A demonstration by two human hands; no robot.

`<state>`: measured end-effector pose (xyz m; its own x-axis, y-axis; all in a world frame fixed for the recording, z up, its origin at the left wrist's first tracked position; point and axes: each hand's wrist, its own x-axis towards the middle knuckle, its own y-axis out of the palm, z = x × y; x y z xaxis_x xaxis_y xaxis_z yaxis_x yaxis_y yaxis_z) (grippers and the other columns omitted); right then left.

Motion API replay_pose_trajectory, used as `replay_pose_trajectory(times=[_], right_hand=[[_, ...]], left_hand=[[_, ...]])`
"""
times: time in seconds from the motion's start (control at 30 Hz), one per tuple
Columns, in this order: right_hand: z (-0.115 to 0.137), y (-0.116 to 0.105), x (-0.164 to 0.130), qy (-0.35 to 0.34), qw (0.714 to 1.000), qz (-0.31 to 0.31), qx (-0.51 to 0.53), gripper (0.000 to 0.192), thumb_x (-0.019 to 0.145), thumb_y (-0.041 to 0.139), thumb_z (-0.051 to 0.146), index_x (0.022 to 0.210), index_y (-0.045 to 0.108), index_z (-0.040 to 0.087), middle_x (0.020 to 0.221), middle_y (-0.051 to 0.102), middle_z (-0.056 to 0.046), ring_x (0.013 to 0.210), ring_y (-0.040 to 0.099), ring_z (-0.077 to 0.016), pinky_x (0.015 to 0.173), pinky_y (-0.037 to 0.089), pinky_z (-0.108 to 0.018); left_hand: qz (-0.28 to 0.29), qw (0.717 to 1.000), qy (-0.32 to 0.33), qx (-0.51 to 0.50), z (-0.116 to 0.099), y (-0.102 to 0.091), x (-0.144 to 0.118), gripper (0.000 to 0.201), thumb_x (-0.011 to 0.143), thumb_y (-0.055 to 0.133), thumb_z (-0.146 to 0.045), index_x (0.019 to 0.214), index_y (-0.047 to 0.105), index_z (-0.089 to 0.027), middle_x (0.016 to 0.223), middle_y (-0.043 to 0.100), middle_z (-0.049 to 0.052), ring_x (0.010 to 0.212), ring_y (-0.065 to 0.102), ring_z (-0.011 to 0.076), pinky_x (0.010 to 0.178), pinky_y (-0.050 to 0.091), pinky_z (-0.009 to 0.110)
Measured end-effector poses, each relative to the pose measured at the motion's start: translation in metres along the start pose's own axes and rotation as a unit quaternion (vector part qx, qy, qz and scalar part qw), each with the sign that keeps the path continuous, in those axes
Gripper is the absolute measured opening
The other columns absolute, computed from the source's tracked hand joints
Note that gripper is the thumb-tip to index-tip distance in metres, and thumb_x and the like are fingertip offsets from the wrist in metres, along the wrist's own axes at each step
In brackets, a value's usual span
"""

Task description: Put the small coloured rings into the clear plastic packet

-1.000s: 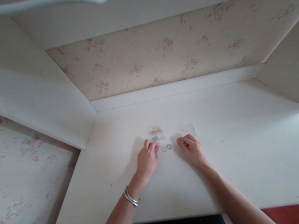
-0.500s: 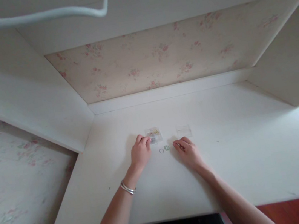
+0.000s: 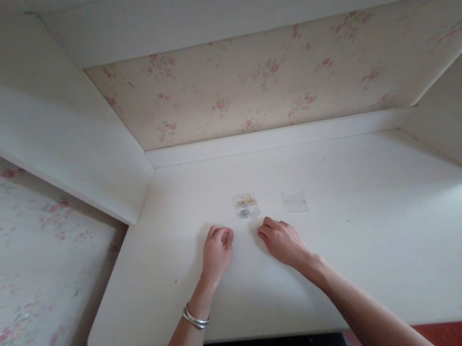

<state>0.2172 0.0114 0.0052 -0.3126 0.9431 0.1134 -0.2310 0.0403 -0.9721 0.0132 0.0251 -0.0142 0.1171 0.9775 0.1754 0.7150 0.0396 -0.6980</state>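
Observation:
A small clear plastic box (image 3: 246, 206) with tiny yellow and grey pieces inside lies on the white desk (image 3: 356, 234). Right of it lies a flat clear lid (image 3: 294, 202). My left hand (image 3: 217, 252) rests on the desk below and left of the box, fingers curled under, with a silver bracelet (image 3: 194, 319) on the wrist. My right hand (image 3: 282, 242) rests palm down just below the box, fingertips bent onto the desk. Nothing shows between the fingers of either hand. No small rings are in sight; whether my right fingertips cover any cannot be told.
The desk sits in a white alcove with a floral back panel (image 3: 264, 82) and side walls left (image 3: 52, 138) and right (image 3: 461, 117). The desk's front edge (image 3: 262, 333) runs along the bottom, with a dark gap below it.
Two small rings that lay between my hands are out of sight now. My right hand slid left over that spot. My left hand drew back from the box.

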Motion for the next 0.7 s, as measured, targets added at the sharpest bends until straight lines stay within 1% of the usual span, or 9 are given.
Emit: replay_pose_trajectory(times=[0.2,0.27,0.33,0.5,0.6,0.7], right_hand=[[0.006,0.004,0.003,-0.026,0.998,0.020,-0.044,0.022,0.091,0.040,0.015,0.082,0.060,0.018,0.088,0.058,-0.006,0.072,0.056,-0.0153,0.066,0.035,-0.029],[0.008,0.002,0.005,-0.030,0.999,0.019,-0.041,0.022,0.091,0.039,0.016,0.083,0.059,0.019,0.088,0.058,-0.005,0.072,0.056,-0.0151,0.066,0.035,-0.029],[0.008,-0.002,0.009,-0.020,0.999,0.006,-0.026,0.023,0.093,0.038,0.019,0.087,0.060,0.020,0.088,0.058,-0.005,0.070,0.055,-0.0144,0.065,0.035,-0.028],[0.006,-0.013,0.031,0.005,0.999,-0.046,-0.007,0.025,0.095,0.035,0.026,0.094,0.060,0.021,0.092,0.057,-0.005,0.072,0.055,-0.0148,0.066,0.036,-0.028],[0.007,-0.013,0.046,0.004,0.999,-0.050,-0.008,0.026,0.095,0.035,0.026,0.093,0.061,0.021,0.092,0.057,-0.006,0.072,0.056,-0.0150,0.066,0.036,-0.028],[0.009,-0.007,0.057,0.005,0.999,-0.042,-0.013,0.027,0.095,0.036,0.026,0.092,0.062,0.021,0.093,0.058,-0.006,0.070,0.056,-0.0147,0.064,0.037,-0.028]], left_hand=[[0.014,1.000,0.008,-0.005,0.004,0.001,-0.003,0.019,0.089,0.046,-0.027,0.085,0.062,-0.019,0.087,0.058,0.003,0.079,0.057,0.0138,0.076,0.046,0.027],[0.010,1.000,0.007,-0.008,0.003,0.001,-0.004,0.019,0.090,0.045,-0.027,0.086,0.062,-0.019,0.088,0.058,0.003,0.079,0.057,0.0134,0.075,0.046,0.026],[0.005,1.000,0.007,-0.010,0.002,0.001,-0.006,0.018,0.090,0.045,-0.026,0.087,0.061,-0.019,0.088,0.058,0.003,0.079,0.057,0.0128,0.074,0.046,0.026],[-0.003,1.000,0.005,-0.001,-0.003,-0.001,-0.010,0.020,0.091,0.042,-0.025,0.087,0.061,-0.020,0.087,0.057,0.002,0.075,0.056,0.0116,0.070,0.045,0.024],[-0.001,1.000,0.009,0.008,-0.004,-0.003,-0.010,0.021,0.092,0.041,-0.027,0.087,0.061,-0.020,0.087,0.056,0.002,0.073,0.056,0.0111,0.069,0.045,0.023],[-0.002,1.000,0.011,0.006,-0.003,-0.004,-0.011,0.021,0.092,0.041,-0.027,0.089,0.060,-0.020,0.088,0.056,0.002,0.074,0.056,0.0108,0.071,0.045,0.023]])
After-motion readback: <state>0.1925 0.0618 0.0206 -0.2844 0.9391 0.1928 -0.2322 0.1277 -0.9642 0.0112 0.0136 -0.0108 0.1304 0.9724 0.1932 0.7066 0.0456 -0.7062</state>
